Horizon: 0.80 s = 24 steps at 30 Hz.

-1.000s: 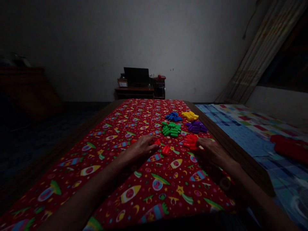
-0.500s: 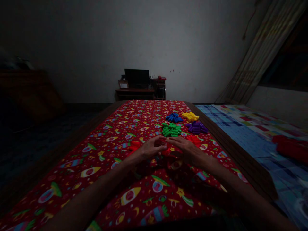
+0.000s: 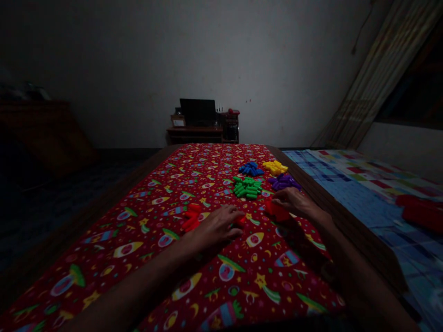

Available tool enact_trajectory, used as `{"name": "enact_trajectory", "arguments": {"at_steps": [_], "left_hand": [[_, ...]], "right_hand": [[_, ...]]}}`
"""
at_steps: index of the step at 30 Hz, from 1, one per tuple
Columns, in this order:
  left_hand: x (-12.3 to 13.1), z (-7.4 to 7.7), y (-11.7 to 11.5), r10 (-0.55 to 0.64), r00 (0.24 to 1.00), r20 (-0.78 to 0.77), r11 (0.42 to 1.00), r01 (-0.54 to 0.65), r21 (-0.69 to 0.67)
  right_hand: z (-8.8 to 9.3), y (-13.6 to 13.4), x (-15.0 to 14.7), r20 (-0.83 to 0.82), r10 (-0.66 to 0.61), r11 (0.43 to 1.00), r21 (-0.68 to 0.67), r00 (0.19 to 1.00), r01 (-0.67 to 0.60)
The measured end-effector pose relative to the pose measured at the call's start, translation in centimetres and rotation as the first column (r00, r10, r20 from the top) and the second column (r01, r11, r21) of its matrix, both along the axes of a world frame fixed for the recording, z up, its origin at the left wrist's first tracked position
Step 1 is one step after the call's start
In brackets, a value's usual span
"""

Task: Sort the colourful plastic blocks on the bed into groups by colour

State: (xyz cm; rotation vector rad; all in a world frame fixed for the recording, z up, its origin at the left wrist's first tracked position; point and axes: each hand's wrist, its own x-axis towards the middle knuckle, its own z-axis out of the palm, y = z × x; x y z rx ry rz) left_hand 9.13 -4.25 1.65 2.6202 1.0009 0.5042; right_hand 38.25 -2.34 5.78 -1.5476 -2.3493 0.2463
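Note:
My left hand (image 3: 221, 222) is low over the red cloth, thumb and fingers closed around a red plastic piece (image 3: 239, 220) whose end shows at the fingertips. Just left of that hand lies a small group of red pieces (image 3: 191, 216). My right hand (image 3: 295, 201) has its fingers bent and drawn together at the top edge of a red pile (image 3: 276, 212); whatever they pinch is hidden. Close beyond are piles of short, rounded plastic pieces: green (image 3: 247, 188), purple (image 3: 285, 182), blue (image 3: 251, 169) and yellow (image 3: 275, 168).
A rocket-patterned red cloth (image 3: 138, 240) covers the long table, with brown edges (image 3: 349, 235) along its sides. To the right is a surface with checked bedding (image 3: 342, 184) and a red cloth item (image 3: 420, 212). A laptop (image 3: 198, 112) stands on a small desk by the wall.
My hands were together in the middle and have moved apart. The right has gone right to the red pile; the left is slightly lower, with a red piece showing in its fingers.

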Motion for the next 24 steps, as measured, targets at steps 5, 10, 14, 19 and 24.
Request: {"name": "enact_trajectory", "arguments": {"at_steps": [5, 10, 14, 19, 24], "left_hand": [[0.6, -0.1, -0.4, 0.029, 0.999, 0.044, 0.999, -0.027, -0.041], [0.8, 0.1, 0.0, 0.098, 0.980, 0.176, 0.989, -0.077, -0.123], [1.2, -0.5, 0.3, 0.145, 0.962, 0.232, 0.980, -0.106, -0.170], [1.7, -0.4, 0.5, 0.238, 0.925, 0.296, 0.927, -0.125, -0.354], [-0.8, 1.7, 1.2, 0.227, 0.949, 0.219, 0.971, -0.203, -0.125]], "right_hand": [[-0.3, 0.4, -0.4, -0.129, -0.095, 0.988, 0.112, 0.987, 0.110], [-0.6, -0.9, -3.0, -0.237, 0.126, 0.979, 0.187, 0.963, -0.083], [-2.4, -2.3, -5.7, -0.102, 0.419, 0.890, 0.242, 0.902, -0.386], [-3.4, -2.6, -7.4, 0.109, 0.352, 0.896, 0.247, 0.930, -0.368], [-1.8, -1.0, -4.4, 0.049, 0.092, 0.919, 0.381, 0.995, -0.103]]}}
